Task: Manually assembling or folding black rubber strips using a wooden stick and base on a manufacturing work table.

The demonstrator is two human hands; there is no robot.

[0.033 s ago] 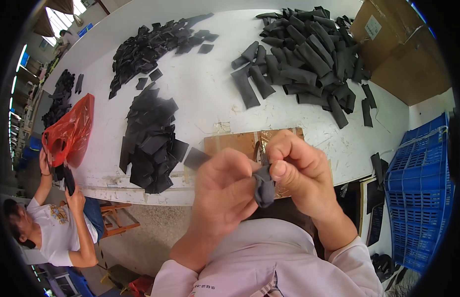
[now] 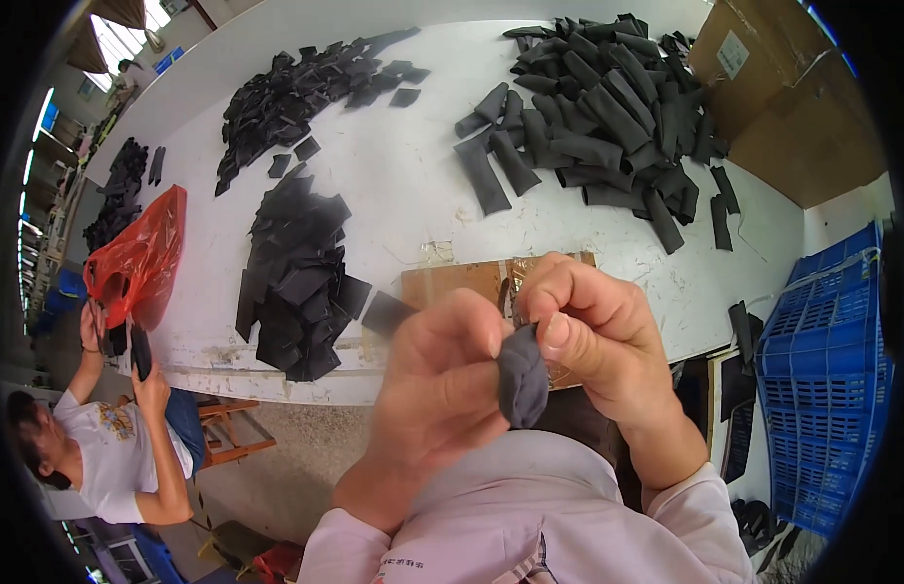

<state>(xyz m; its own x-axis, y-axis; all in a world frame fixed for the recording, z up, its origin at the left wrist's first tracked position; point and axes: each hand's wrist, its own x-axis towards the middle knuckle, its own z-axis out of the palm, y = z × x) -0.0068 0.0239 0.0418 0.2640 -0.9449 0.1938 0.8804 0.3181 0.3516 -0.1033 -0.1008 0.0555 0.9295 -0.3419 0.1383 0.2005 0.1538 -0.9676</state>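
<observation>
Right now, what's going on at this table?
A person holds a small dark grey fabric piece up close, pinched between the left hand and right hand. On the white table lie a stack of flat black pieces and a heap of rolled dark tubes. A co-worker sits at the left beside a red plastic bag.

The small dark piece (image 2: 523,378) pinched between both hands looks like soft, matt grey cloth, as do the black rolled pieces (image 2: 608,117) and flat cut pieces (image 2: 296,273); the surface (image 2: 403,185) is smooth, scuffed white; the bag (image 2: 135,258) is glossy red plastic; the crate (image 2: 822,360) is blue plastic; the box (image 2: 793,107) is matt brown cardboard
</observation>
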